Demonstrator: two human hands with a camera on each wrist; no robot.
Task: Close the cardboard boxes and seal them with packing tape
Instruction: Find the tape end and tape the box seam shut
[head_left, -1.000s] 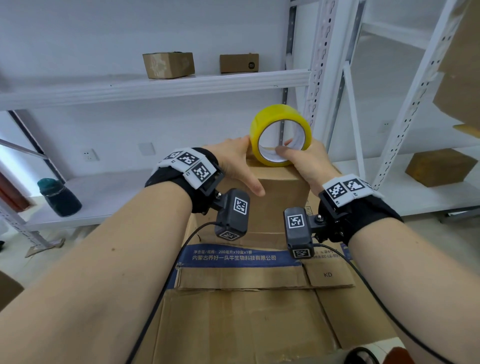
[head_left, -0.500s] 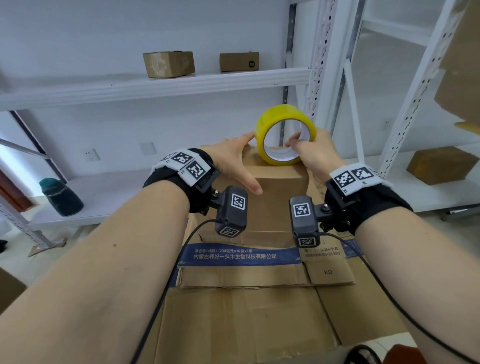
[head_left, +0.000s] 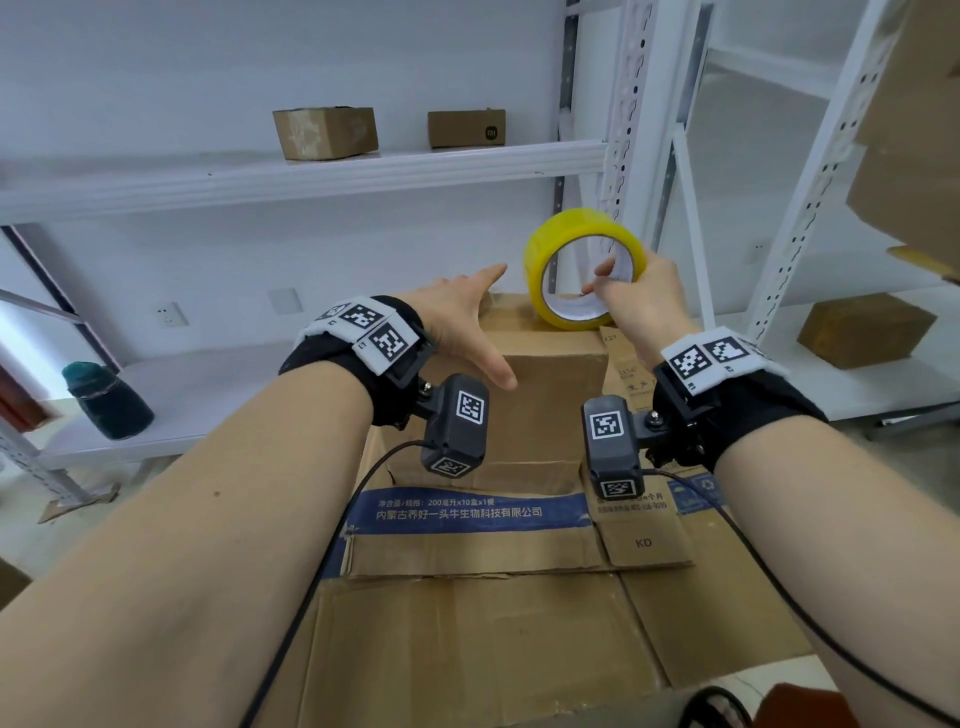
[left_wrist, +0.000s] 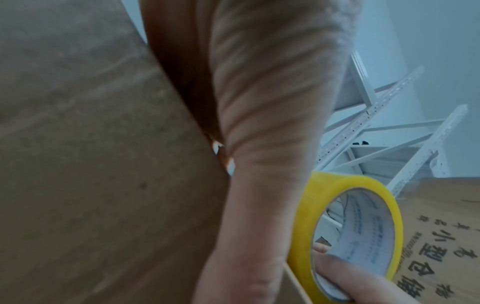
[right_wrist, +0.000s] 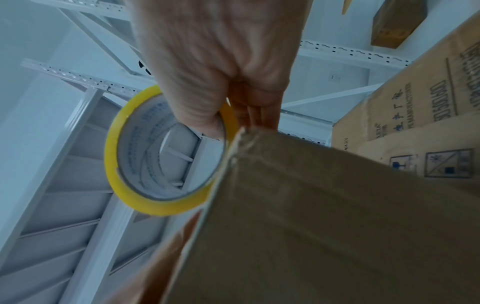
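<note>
White metal shelving (head_left: 311, 174) lined the far wall, two small boxes (head_left: 324, 132) on its upper shelf. One roll of yellow tape (head_left: 584, 267) stood on edge atop the near cardboard box (head_left: 545, 395), gripped by the right hand (head_left: 636, 296). The left hand (head_left: 462, 322) lay flat, fingers straight, on that box.

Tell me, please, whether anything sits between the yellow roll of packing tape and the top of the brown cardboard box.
Nothing visible does: the yellow roll of packing tape, gripped by the right hand, sits at the brown cardboard box's far top edge; the left hand rests beside it.
</note>
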